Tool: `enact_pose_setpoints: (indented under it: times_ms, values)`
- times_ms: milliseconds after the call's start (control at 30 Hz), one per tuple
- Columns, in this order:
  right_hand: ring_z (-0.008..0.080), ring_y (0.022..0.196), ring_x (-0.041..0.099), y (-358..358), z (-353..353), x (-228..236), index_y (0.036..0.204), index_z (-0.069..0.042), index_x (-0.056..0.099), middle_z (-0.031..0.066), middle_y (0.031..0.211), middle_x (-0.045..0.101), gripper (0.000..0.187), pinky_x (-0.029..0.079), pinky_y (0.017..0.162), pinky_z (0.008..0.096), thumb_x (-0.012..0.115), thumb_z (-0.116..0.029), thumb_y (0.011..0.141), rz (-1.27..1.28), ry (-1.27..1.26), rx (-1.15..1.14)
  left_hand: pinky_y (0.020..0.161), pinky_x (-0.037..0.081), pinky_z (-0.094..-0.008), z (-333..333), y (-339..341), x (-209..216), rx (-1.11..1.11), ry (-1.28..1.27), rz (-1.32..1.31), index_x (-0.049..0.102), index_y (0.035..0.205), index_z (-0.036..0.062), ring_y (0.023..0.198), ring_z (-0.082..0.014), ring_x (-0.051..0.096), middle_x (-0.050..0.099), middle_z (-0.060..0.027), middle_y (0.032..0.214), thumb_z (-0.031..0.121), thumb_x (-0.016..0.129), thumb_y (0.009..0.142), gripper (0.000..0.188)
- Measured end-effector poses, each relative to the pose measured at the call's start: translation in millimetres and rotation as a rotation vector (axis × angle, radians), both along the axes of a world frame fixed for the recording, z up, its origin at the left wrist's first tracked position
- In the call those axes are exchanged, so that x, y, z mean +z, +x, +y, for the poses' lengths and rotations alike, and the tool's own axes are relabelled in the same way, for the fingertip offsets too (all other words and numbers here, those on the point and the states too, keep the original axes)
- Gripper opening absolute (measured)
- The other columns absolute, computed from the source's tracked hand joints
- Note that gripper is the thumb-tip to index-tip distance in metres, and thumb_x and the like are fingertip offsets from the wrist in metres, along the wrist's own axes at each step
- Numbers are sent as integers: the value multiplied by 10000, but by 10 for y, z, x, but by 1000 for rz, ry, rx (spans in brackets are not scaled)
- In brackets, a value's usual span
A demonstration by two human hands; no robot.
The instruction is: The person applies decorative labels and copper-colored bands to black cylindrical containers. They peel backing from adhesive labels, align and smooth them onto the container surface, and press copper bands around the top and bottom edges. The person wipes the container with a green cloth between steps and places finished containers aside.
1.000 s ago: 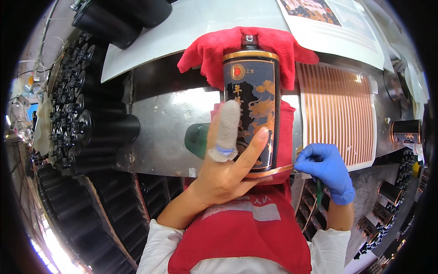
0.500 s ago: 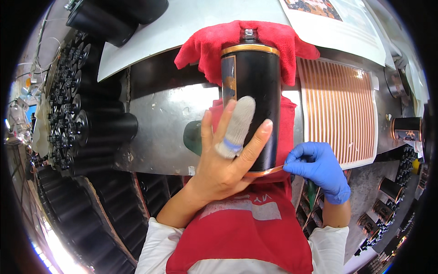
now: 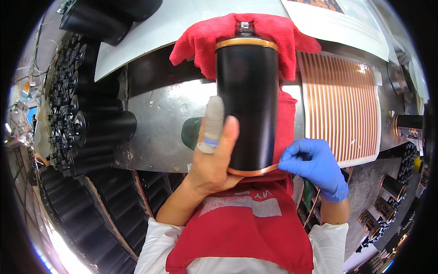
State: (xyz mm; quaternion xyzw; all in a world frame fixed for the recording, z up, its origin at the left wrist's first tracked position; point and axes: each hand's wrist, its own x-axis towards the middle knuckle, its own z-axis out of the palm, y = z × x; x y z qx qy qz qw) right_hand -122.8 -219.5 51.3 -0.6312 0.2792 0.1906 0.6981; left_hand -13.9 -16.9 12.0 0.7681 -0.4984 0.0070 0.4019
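Note:
A glossy black bottle (image 3: 247,105) with a gold band at its shoulder lies with its neck pointing away from me, on red cloth (image 3: 286,114). My left hand (image 3: 212,157) holds its lower left side, thumb along the surface; a grey fabric cot with a blue edge covers one finger. Along the bottle's near rim runs a copper-coloured strip (image 3: 250,173). In its blue glove, my right hand (image 3: 312,166) pinches the right end of that strip between thumb and forefinger, just beside the rim. A red towel (image 3: 200,39) is bunched under the neck end.
A sheet of copper-coloured strips (image 3: 340,105) lies to the right on the metal table (image 3: 155,109). A dark green piece (image 3: 191,132) is left of the bottle. Several black bottles (image 3: 105,125) are stacked at the left. White boards and printed paper (image 3: 337,27) lie beyond.
The bottle has rolled about its length, and its picture panel has turned out of sight. My left hand has shifted left from the bottle's front to its side. My right hand has moved slightly left.

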Motion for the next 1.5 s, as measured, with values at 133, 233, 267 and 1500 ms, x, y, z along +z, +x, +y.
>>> enact_pose_setpoints:
  times_ms: [133,233,267,1500]
  values:
    - [11,586,477,20,55,26,813,11,667,-15,678,590,128,401,537,161,721,-91,757,-81,-23,35,862,492,-380,87,42,-83,-26,-12,80,70,1351,-167,1042,-381,582,499,-311,1206,199,727,766,953]
    - [11,588,477,17,42,53,815,13,667,-12,678,589,134,404,539,161,720,-97,759,-85,-20,43,950,372,-443,95,-32,-27,9,-15,166,122,1367,-128,1163,-420,464,448,-321,1253,268,744,742,966]
    - [12,588,477,13,32,60,816,13,668,-10,678,589,136,406,540,162,719,-99,759,-72,-11,40,1004,274,-494,40,-82,-24,3,-78,214,179,1366,-117,1215,-454,388,405,-326,1290,316,733,744,939]
    - [11,586,482,-34,213,-14,825,-35,611,-28,700,558,160,394,512,165,683,-177,812,-161,106,-81,1018,349,-328,-138,-239,413,-1,-277,983,35,1448,42,1269,-212,363,245,-147,1428,-79,613,753,912]
